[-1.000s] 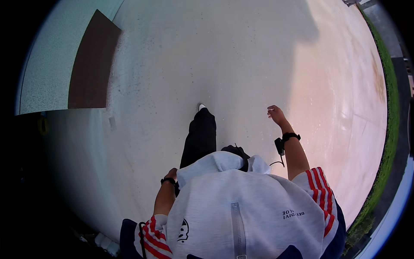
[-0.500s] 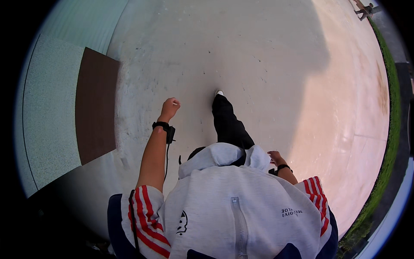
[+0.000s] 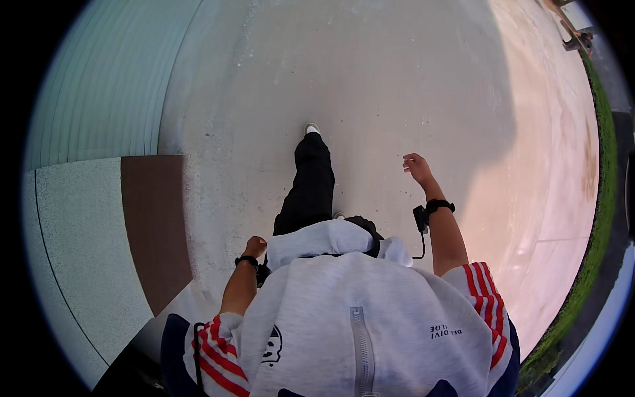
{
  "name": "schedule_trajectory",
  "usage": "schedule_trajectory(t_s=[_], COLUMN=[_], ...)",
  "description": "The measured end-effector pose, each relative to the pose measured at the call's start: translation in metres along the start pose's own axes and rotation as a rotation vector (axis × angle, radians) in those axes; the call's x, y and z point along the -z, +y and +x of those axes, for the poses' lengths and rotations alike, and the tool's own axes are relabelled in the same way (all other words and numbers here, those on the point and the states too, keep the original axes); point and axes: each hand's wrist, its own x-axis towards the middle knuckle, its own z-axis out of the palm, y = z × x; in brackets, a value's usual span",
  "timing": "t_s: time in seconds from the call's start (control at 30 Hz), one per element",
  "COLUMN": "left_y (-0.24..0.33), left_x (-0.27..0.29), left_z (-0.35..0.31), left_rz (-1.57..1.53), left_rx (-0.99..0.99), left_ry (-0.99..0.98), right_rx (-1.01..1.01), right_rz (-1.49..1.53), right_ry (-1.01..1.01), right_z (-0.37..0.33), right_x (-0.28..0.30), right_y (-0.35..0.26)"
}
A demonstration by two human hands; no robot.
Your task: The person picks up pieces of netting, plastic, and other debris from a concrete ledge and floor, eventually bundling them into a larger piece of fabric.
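Note:
My right hand (image 3: 416,165) is swung forward over the pale concrete ground, its fingers loosely bent and a little apart, with nothing seen in them. A black band with a small box and a cable (image 3: 430,213) sits on that wrist. Low beside my left hip is my left hand (image 3: 255,247), seen from its back; its fingers are mostly hidden. It also wears a black wristband (image 3: 246,261). Between the hands one leg in black trousers (image 3: 309,169) is stretched forward, ending in a light shoe (image 3: 312,128).
To the left stand a pale green ribbed wall (image 3: 106,92), a speckled grey wall (image 3: 83,238) and a brown panel (image 3: 155,225). Sunlit paving (image 3: 529,198) and a green grass strip (image 3: 598,185) run along the right. A distant dark figure (image 3: 581,43) is at the upper right.
My right hand has swung forward and my left hand back to the hip. The other leg is now in front. The wall and panel have slid downward in view.

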Motion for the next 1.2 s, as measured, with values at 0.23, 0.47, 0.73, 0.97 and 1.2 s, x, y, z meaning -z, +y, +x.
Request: schedule_trajectory(t_s=[0.23,0.47,0.73,0.97,1.2], left_y=[0.002,0.269,0.342,0.385,0.46], left_x=[0.002,0.063,-0.127,-0.418,-0.679], left_z=[-0.033,-0.131,-0.447,-0.405,-0.274], left_rz=[0.273,0.114,0.294,0.303,0.351], left_rx=[-0.271,-0.599,-0.394,0.077,0.285], left_ry=[-0.055,0.311,0.257,-0.016,0.082], right_rx=[-0.223,-0.631,-0.527,-0.201,0.126], right_rz=[0.014,0.043,-0.1,0.004,0.145], right_ry=[-0.062,-0.083,-0.288,0.073,0.01], right_z=[-0.171,-0.37,-0.595,-0.311,-0.121], right_x=[-0.069,0.03,0.286,0.584,0.812], right_y=[0.147,0.233,0.305,0.247,0.324])
